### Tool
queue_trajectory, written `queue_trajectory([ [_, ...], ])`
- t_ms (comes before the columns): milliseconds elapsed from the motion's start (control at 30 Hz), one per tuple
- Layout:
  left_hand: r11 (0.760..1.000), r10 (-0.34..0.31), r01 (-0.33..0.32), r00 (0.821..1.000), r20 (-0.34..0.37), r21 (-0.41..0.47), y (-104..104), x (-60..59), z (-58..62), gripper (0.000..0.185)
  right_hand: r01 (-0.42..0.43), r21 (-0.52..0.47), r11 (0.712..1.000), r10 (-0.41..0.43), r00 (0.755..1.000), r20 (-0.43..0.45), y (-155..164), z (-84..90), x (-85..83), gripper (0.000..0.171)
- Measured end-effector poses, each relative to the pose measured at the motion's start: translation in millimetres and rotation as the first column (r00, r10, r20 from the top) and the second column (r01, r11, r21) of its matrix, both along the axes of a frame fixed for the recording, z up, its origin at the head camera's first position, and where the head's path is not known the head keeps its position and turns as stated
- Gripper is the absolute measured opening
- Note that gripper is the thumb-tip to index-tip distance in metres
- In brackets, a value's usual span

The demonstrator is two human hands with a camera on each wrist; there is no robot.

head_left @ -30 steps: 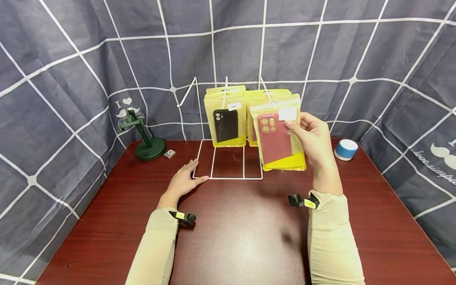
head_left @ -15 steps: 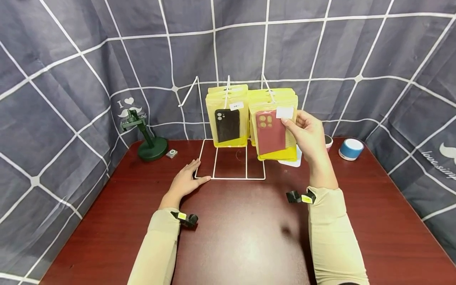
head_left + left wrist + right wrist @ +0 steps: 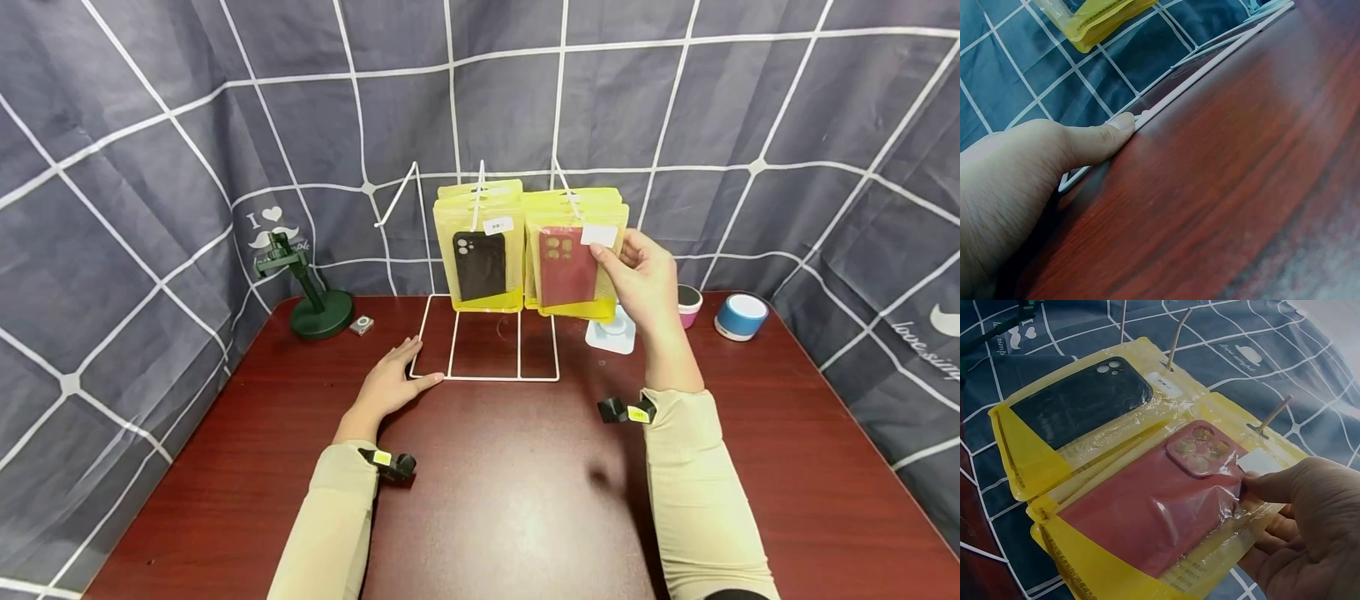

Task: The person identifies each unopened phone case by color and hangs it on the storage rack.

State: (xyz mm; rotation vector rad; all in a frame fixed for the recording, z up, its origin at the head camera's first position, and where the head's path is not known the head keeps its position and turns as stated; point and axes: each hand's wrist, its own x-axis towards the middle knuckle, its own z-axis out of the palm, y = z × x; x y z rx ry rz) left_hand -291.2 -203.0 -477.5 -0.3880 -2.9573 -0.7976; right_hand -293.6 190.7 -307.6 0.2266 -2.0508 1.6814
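My right hand (image 3: 645,279) pinches the right edge of a yellow-backed clear pouch holding a red phone case (image 3: 567,267), thumb in front by its white label. In the right wrist view, a white hook (image 3: 1275,415) passes through the slot at the top of this pouch. Left of it, a similar pouch with a black phone case (image 3: 481,267) hangs on the middle hook. My left hand (image 3: 386,385) rests at the front left corner of the white wire rack (image 3: 502,379). Its fingers lie straight, and the thumb (image 3: 1104,139) touches the front wire.
A bare hook (image 3: 395,196) sticks out at the rack's left. Farther left stand a dark green phone stand (image 3: 318,312) and a small silver player-like gadget (image 3: 362,325). To the right are a white square item (image 3: 611,335), a pink cylinder (image 3: 688,307) and a blue cylinder (image 3: 741,317).
My right hand has moved the red-case pouch left and back, up against the pouches on the right hook, and its slot now sits on the hook. The left hand has stayed put.
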Motion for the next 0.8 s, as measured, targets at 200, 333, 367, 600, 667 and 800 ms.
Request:
queue_trajectory([
  [200, 1.000, -0.009, 0.009, 1.000, -0.009, 0.004, -3, 1.0, 0.7, 0.095, 0.002, 0.009, 1.000, -0.002, 1.000, 0.012, 0, -2.5, 0.7, 0.037],
  [333, 1.000, -0.014, 0.014, 1.000, -0.004, 0.005, -3, 0.9, 2.0, 0.095, 0.019, 0.034, 0.999, -0.019, 1.000, 0.009, 0, -3.1, 0.9, 0.038],
  [367, 1.000, -0.015, 0.015, 1.000, -0.003, 0.004, -3, 0.6, 2.3, 0.095, 0.022, 0.038, 0.999, -0.022, 1.000, 0.007, 0, -2.9, 0.8, 0.038],
  [600, 1.000, -0.015, 0.015, 1.000, -0.007, -0.001, -2, -1.9, 3.3, 0.095, 0.035, 0.073, 0.997, -0.035, 0.999, -0.013, 6, 2.1, 1.0, 0.035],
  [667, 1.000, -0.020, 0.020, 1.000, -0.007, -0.001, -1, -3.0, 2.6, 0.096, 0.039, 0.072, 0.997, -0.038, 0.999, -0.013, 12, 3.9, 4.2, 0.035],
  [800, 1.000, -0.024, 0.024, 1.000, 0.005, 0.002, -2, -4.2, 0.8, 0.095, 0.031, 0.054, 0.998, -0.030, 1.000, -0.005, 31, 4.7, 13.1, 0.034],
])
